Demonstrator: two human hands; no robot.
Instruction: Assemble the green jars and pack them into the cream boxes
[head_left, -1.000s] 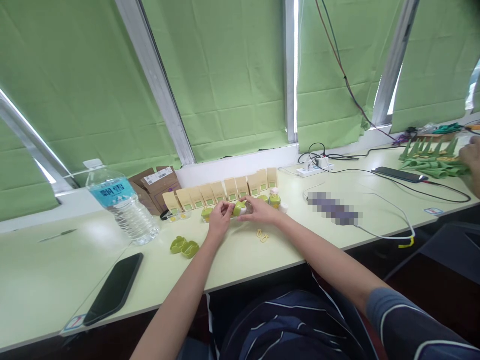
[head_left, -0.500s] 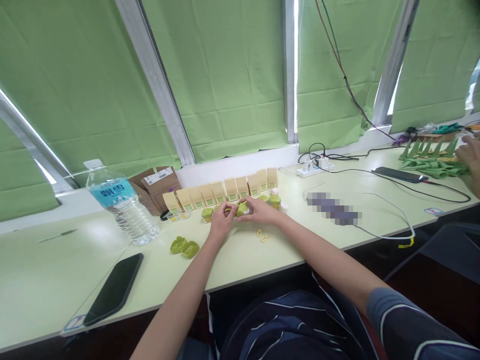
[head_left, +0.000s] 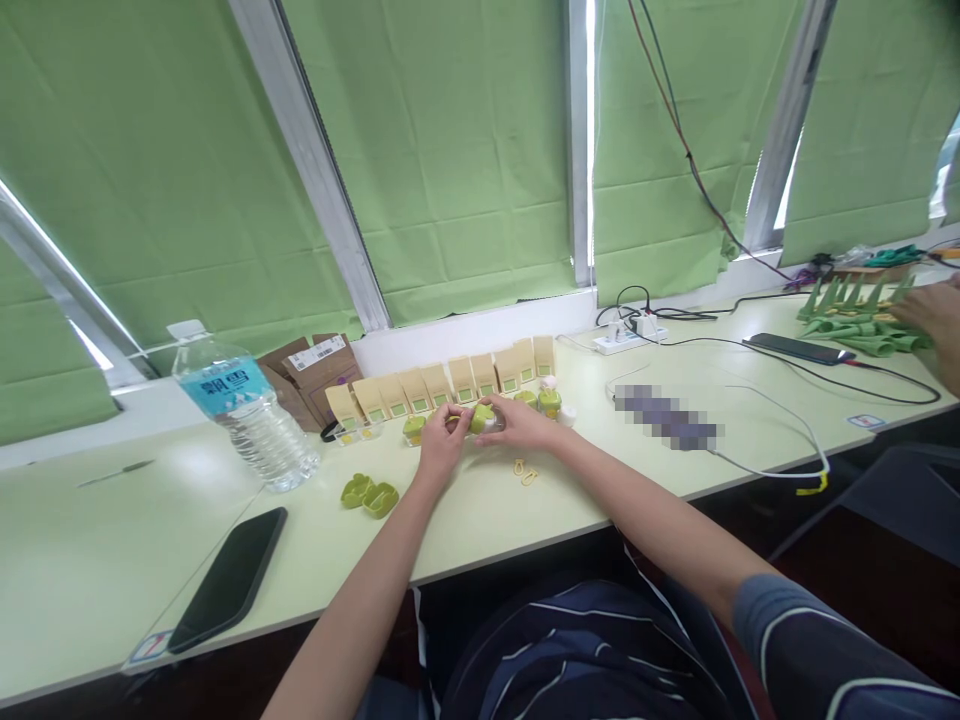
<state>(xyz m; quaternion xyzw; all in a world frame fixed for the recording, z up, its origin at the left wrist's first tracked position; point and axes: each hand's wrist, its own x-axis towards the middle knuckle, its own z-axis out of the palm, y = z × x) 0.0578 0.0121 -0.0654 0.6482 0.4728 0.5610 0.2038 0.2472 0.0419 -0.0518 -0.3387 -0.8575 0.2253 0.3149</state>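
Note:
My right hand point(head_left: 517, 424) is closed around a small clear container with a green lid point(head_left: 481, 418), which lies tilted on its side just above the table. My left hand point(head_left: 442, 436) pinches at the lid's left side; a small yellowish bit shows at its fingertips, too small to name. Similar green-lidded containers point(head_left: 550, 402) stand right of my hands, and another green-lidded container point(head_left: 413, 430) is on the left. Two yellow loops point(head_left: 529, 478) lie in front of my right hand. Loose green lids point(head_left: 380, 499) rest left of my left forearm.
A row of small kraft-paper bags point(head_left: 437, 385) stands behind my hands. Leftward are a water bottle point(head_left: 247, 410), a cardboard box point(head_left: 319, 370) and a phone point(head_left: 229, 580). A power strip point(head_left: 628, 340) with cables lies right. Another person's hand point(head_left: 934, 310) is by green cloth pieces point(head_left: 866, 325).
My hands stay almost in place, and the held container has turned slightly between my fingers. The other person's hand at the far right has moved left and down over the green pieces.

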